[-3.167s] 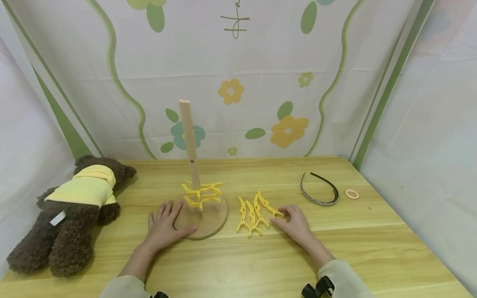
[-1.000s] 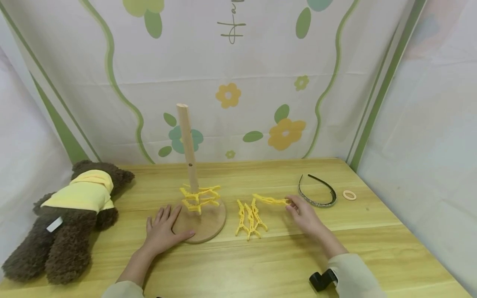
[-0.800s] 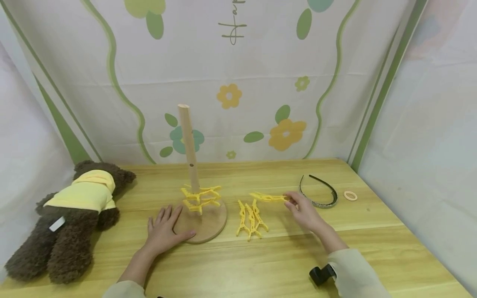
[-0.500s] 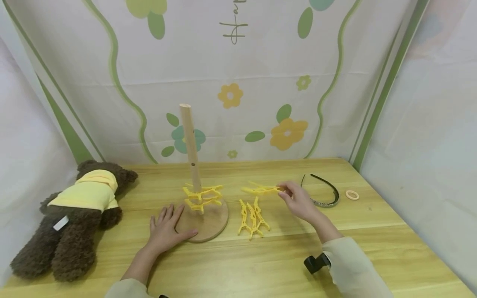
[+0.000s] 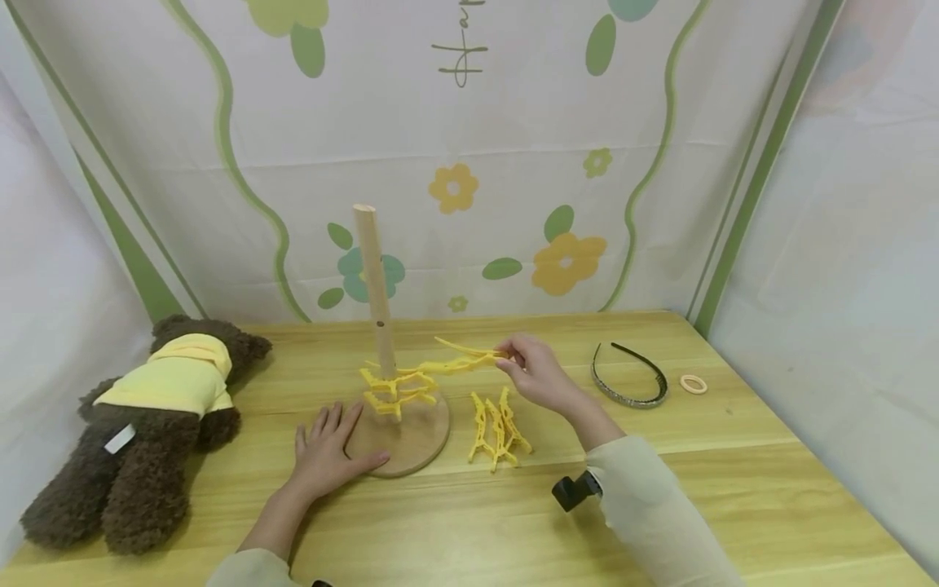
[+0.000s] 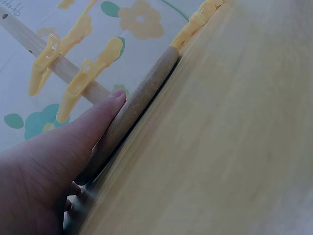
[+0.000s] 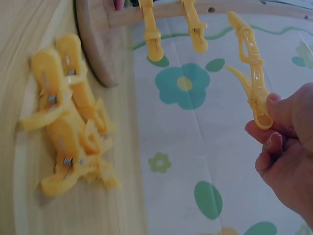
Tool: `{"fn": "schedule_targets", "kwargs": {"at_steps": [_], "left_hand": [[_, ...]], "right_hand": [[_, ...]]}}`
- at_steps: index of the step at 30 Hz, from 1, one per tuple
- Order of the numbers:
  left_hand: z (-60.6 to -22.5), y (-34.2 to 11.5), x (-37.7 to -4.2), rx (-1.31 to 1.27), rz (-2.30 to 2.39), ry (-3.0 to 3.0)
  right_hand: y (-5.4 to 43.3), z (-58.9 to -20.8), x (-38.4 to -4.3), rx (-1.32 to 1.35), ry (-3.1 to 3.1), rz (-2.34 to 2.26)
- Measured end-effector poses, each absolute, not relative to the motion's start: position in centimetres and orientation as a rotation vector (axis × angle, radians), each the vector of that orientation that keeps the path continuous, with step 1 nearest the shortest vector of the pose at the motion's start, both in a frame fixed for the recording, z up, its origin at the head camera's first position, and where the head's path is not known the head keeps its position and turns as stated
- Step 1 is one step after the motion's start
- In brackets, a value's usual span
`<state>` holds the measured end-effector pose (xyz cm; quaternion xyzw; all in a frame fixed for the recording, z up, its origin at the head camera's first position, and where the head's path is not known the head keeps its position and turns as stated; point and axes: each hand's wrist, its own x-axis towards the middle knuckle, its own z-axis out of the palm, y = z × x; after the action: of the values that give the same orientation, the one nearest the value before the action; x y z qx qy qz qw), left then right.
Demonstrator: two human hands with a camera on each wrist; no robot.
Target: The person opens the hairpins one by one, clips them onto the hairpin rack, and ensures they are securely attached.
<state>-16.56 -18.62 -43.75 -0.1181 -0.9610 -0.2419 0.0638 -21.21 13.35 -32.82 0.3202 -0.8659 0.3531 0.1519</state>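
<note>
My right hand (image 5: 539, 371) pinches a yellow hair clip (image 7: 254, 73) at its tail end. The clip is spread apart and points left at the wooden post (image 5: 374, 277), above the table. Two more yellow clips (image 5: 396, 399) are clipped on the lower part of the post, one over the other. My left hand (image 5: 326, 461) rests on the round wooden base (image 6: 142, 105), fingers spread, with the thumb on its near edge. Three loose yellow clips (image 5: 499, 428) lie side by side on the table, right of the base.
A black headband with a glittery band (image 5: 631, 399) and a small pale ring (image 5: 693, 384) lie at the right. A brown teddy bear in a yellow top (image 5: 157, 424) lies at the left. Behind the table hangs a flower-print cloth (image 5: 513, 204).
My right hand has lifted one clip from the row on the table and carried it left to near the post. That clip has spread apart. My left hand stays on the base.
</note>
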Motion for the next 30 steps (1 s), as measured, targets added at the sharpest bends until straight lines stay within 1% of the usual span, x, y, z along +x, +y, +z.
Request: {"fn": "schedule_targets", "kwargs": {"at_steps": [16, 30], "left_hand": [[-43.8, -18.6, -16.6, -0.350, -0.747, -2.915], [-43.7, -18.6, -16.6, -0.351, -0.729, -2.892]], "right_hand": [[7.5, -30.9, -21.7, 1.076, -2.466, 0.982], [5.0, -31.0, -21.8, 1.062, -2.518, 1.010]]}}
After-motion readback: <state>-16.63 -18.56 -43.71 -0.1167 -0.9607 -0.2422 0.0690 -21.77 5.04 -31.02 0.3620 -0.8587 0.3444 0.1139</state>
